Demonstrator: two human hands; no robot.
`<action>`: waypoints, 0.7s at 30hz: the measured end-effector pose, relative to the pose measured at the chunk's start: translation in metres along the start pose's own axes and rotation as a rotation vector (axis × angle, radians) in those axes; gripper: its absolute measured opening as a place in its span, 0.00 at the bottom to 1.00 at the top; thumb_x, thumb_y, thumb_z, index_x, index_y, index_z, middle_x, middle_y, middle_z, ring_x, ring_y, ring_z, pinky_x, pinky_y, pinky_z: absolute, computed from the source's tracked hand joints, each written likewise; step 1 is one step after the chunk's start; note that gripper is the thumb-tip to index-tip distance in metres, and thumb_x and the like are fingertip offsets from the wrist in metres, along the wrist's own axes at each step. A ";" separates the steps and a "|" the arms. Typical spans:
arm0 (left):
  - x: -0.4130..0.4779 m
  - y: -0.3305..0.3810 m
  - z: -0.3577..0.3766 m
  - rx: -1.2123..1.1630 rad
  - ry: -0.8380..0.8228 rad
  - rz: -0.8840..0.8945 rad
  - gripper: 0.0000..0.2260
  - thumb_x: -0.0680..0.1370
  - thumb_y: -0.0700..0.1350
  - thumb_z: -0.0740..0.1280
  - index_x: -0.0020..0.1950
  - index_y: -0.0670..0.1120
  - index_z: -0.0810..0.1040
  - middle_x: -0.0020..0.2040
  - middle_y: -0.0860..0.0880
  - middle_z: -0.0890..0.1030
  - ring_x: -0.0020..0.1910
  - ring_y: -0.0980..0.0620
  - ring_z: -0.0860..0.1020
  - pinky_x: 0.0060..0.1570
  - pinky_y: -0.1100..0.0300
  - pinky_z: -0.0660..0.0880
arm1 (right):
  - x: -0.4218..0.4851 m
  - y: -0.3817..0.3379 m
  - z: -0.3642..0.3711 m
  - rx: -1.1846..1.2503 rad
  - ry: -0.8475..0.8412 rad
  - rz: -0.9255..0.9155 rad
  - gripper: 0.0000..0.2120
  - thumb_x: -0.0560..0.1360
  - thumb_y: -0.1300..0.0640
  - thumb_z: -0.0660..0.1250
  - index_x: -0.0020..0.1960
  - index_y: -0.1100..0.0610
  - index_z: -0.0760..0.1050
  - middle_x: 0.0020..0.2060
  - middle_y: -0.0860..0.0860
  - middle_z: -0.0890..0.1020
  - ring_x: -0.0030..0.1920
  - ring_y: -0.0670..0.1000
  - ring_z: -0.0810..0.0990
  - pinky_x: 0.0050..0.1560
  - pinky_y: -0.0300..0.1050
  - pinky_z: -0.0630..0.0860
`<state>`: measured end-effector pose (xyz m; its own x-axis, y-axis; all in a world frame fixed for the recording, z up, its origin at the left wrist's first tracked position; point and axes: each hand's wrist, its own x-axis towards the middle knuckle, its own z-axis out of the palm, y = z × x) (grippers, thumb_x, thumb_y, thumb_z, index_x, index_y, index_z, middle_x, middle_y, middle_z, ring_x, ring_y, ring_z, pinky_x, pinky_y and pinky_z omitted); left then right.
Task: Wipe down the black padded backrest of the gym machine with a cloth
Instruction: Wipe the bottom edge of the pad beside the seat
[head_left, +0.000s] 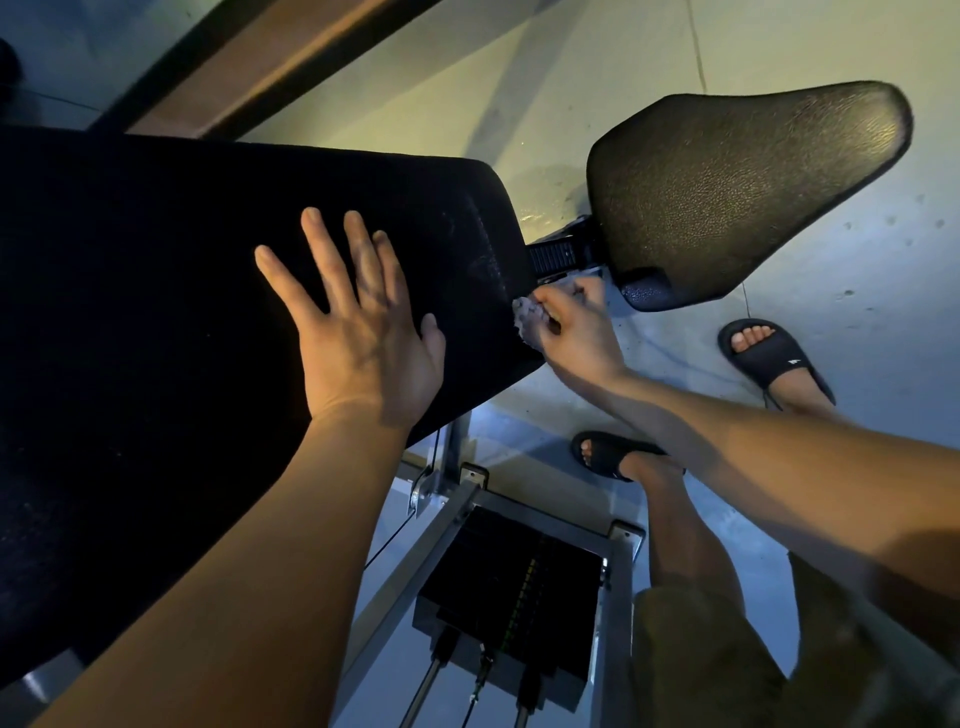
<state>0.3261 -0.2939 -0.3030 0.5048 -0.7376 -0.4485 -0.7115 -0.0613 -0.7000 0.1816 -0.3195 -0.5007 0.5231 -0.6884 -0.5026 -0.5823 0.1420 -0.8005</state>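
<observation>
The black padded backrest fills the left half of the view, its lower end pointing right. My left hand lies flat on the pad with its fingers spread and holds nothing. My right hand is closed on a small crumpled whitish cloth and presses it against the backrest's lower right edge, just beside the gap to the seat. Most of the cloth is hidden inside the fist.
The black padded seat stands to the upper right, joined by a dark bracket. Below are the grey steel frame and the weight stack. My feet in black slides stand on the concrete floor.
</observation>
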 end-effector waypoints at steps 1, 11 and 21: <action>0.000 0.000 0.000 -0.003 0.008 0.002 0.37 0.80 0.63 0.45 0.82 0.41 0.50 0.82 0.38 0.49 0.79 0.29 0.42 0.72 0.24 0.47 | -0.008 -0.001 0.002 0.004 0.009 0.009 0.13 0.81 0.51 0.66 0.63 0.53 0.77 0.56 0.50 0.65 0.56 0.50 0.71 0.58 0.41 0.71; -0.001 0.001 0.002 0.000 0.021 0.005 0.37 0.80 0.63 0.44 0.82 0.40 0.49 0.82 0.37 0.49 0.79 0.29 0.41 0.72 0.24 0.45 | -0.052 -0.025 0.006 0.291 -0.041 -0.098 0.04 0.79 0.67 0.63 0.51 0.64 0.76 0.43 0.46 0.74 0.44 0.53 0.76 0.43 0.37 0.72; -0.001 0.002 0.001 0.004 0.024 0.003 0.37 0.80 0.63 0.43 0.82 0.40 0.49 0.82 0.37 0.49 0.79 0.29 0.42 0.72 0.25 0.47 | -0.023 -0.011 0.002 0.035 -0.020 -0.009 0.11 0.82 0.48 0.63 0.60 0.53 0.74 0.61 0.53 0.68 0.65 0.52 0.66 0.56 0.44 0.66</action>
<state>0.3240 -0.2926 -0.3044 0.4912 -0.7534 -0.4371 -0.7111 -0.0570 -0.7008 0.1773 -0.3035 -0.4804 0.5406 -0.6754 -0.5015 -0.5557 0.1608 -0.8157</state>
